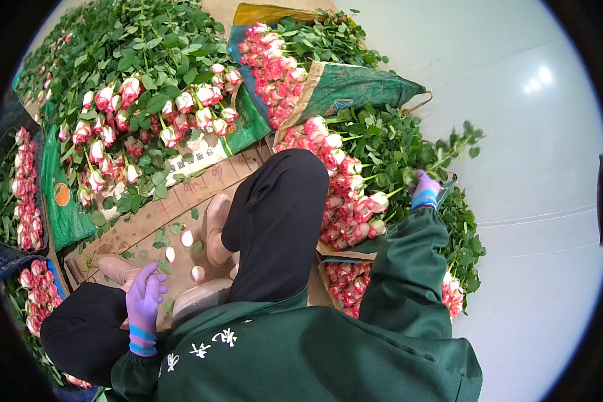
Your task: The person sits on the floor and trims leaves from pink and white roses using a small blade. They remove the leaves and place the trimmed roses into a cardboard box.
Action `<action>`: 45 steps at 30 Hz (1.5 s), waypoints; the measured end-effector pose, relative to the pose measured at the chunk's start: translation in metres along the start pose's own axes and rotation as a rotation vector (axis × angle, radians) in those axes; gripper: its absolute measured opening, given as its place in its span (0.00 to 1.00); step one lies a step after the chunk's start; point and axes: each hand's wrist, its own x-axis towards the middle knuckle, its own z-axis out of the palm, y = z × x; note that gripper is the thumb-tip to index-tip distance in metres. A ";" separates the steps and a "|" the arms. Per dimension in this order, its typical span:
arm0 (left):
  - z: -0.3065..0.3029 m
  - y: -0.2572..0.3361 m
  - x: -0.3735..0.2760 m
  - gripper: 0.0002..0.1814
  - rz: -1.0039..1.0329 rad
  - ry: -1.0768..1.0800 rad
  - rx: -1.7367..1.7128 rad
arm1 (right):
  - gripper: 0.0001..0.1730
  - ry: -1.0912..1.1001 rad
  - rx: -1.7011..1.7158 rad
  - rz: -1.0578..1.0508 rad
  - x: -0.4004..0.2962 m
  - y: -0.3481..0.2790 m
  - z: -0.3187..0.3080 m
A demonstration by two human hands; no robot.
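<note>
My right hand (424, 188), in a lilac glove with a blue-striped cuff, is closed around a leafy rose stem (444, 160) over the right-hand bundle. The stem's leafy end sticks out past the hand, slightly blurred. A white-and-pink rose head (378, 202) lies on the hand's other side and seems to be on the same stem. Under it are pink-edged roses (339, 201) packed in a sack. My left hand (144, 296), gloved alike, hovers above my bent knee, holding nothing, its fingers loosely apart.
A large heap of leafy roses (130, 60) rests on green woven sacks (70, 211) ahead. Before my shoes (217, 226) runs a wooden board (181, 193) with handwritten marks. Another filled sack (352, 83) stands behind the right bundle. Loose petals (186, 238) dot the floor; more roses (27, 191) line the left.
</note>
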 end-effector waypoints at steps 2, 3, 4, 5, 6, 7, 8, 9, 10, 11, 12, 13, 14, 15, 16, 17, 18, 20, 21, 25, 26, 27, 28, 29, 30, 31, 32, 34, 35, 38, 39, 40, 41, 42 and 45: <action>0.002 0.006 -0.001 0.18 -0.014 0.012 0.031 | 0.15 -0.079 0.034 0.155 0.026 0.036 0.007; 0.002 0.009 -0.001 0.18 -0.021 0.024 0.048 | 0.17 -0.139 -0.019 0.201 0.026 0.043 0.011; 0.001 0.009 -0.001 0.18 -0.025 0.036 0.043 | 0.18 -0.134 -0.064 0.180 0.028 0.048 0.013; 0.000 0.008 -0.001 0.18 -0.028 0.045 0.038 | 0.19 -0.126 -0.108 0.159 0.029 0.052 0.016; 0.000 0.007 -0.001 0.18 -0.035 0.052 0.033 | 0.21 -0.116 -0.130 0.149 0.026 0.050 0.018; 0.000 0.008 -0.001 0.18 -0.027 0.049 0.014 | 0.20 -0.053 -0.088 0.170 0.020 0.048 0.021; 0.000 0.009 -0.001 0.18 -0.018 0.045 -0.005 | 0.19 -0.097 -0.041 0.169 0.034 0.057 0.017; 0.000 0.010 -0.001 0.18 -0.008 0.045 -0.025 | 0.17 -0.145 0.008 0.165 0.038 0.058 0.015; 0.001 0.013 -0.002 0.19 -0.014 0.056 -0.013 | 0.12 -0.056 0.108 0.133 0.031 0.054 0.015; 0.001 0.013 -0.003 0.19 -0.020 0.056 -0.008 | 0.08 -0.101 0.111 0.133 0.044 0.058 0.007; 0.000 0.013 -0.003 0.19 -0.025 0.062 -0.003 | 0.07 -0.055 0.162 0.151 0.043 0.052 0.002; 0.001 0.013 -0.004 0.19 -0.030 0.063 0.002 | 0.06 -0.005 0.213 0.168 0.041 0.045 -0.004; 0.000 0.013 -0.004 0.19 -0.022 0.065 0.005 | 0.08 0.025 0.132 0.102 0.044 0.048 -0.013; -0.001 0.012 -0.004 0.19 -0.014 0.061 0.007 | 0.17 0.063 0.038 0.087 0.045 0.050 -0.020; -0.001 0.012 -0.004 0.19 -0.005 0.058 0.009 | 0.22 0.031 -0.106 0.051 0.043 0.055 -0.023; -0.001 0.012 -0.004 0.19 -0.004 0.052 0.015 | 0.28 -0.002 -0.251 0.016 0.040 0.063 -0.023; 0.001 0.013 -0.003 0.19 -0.003 0.042 0.020 | 0.33 -0.014 -0.270 0.040 0.043 0.075 -0.022; 0.003 0.016 -0.003 0.19 0.001 0.030 0.040 | 0.28 -0.137 -0.324 0.095 0.055 0.094 -0.021; 0.002 0.019 -0.004 0.18 0.001 0.031 0.057 | 0.27 -0.222 -0.313 0.116 0.043 0.086 -0.017; -0.013 0.037 -0.010 0.18 -0.047 0.079 0.091 | 0.25 -0.098 -0.710 -0.238 0.071 0.076 -0.023; -0.017 0.050 -0.017 0.18 -0.064 0.133 0.133 | 0.33 -0.146 -0.991 -0.359 -0.001 0.010 -0.004; -0.019 0.064 -0.017 0.18 -0.047 0.118 0.132 | 0.36 0.027 -0.955 -0.390 -0.014 -0.004 -0.005; -0.024 0.082 -0.015 0.18 -0.026 0.108 0.140 | 0.35 -0.046 -0.658 -0.427 0.025 0.005 -0.016; -0.027 0.101 -0.015 0.18 -0.009 0.129 0.158 | 0.32 -0.136 -0.512 -0.503 -0.003 -0.020 0.002; -0.030 0.116 -0.013 0.18 0.053 0.132 0.173 | 0.30 -0.238 -0.364 -0.573 -0.033 -0.050 0.019; -0.041 0.121 -0.003 0.19 0.071 0.132 0.164 | 0.29 -0.368 -0.171 -0.613 -0.038 -0.065 0.033; -0.050 0.136 0.009 0.18 0.092 0.122 0.175 | 0.27 -0.494 -0.091 -0.657 -0.070 -0.091 0.055; -0.058 0.164 0.025 0.18 0.137 0.132 0.244 | 0.25 -0.759 -0.100 -0.791 -0.150 -0.137 0.112; -0.064 0.179 0.028 0.19 0.160 0.159 0.307 | 0.24 -0.900 -0.190 -0.881 -0.185 -0.156 0.143; -0.075 0.194 0.048 0.19 0.220 0.118 0.351 | 0.23 -1.325 -0.301 -1.019 -0.246 -0.165 0.235; -0.074 0.197 0.056 0.19 0.241 0.109 0.345 | 0.21 -1.394 -0.230 -0.986 -0.268 -0.158 0.260; -0.073 0.198 0.061 0.19 0.221 0.115 0.362 | 0.23 -1.440 -0.310 -1.023 -0.278 -0.148 0.296; -0.072 0.195 0.065 0.17 0.216 0.158 0.291 | 0.25 -1.499 -0.392 -1.059 -0.292 -0.138 0.333; -0.072 0.191 0.069 0.17 0.272 0.167 0.382 | 0.30 -1.345 -0.558 -1.091 -0.311 -0.129 0.354; -0.069 0.188 0.070 0.16 0.363 0.171 0.529 | 0.47 -0.829 -0.956 -1.159 -0.355 -0.106 0.392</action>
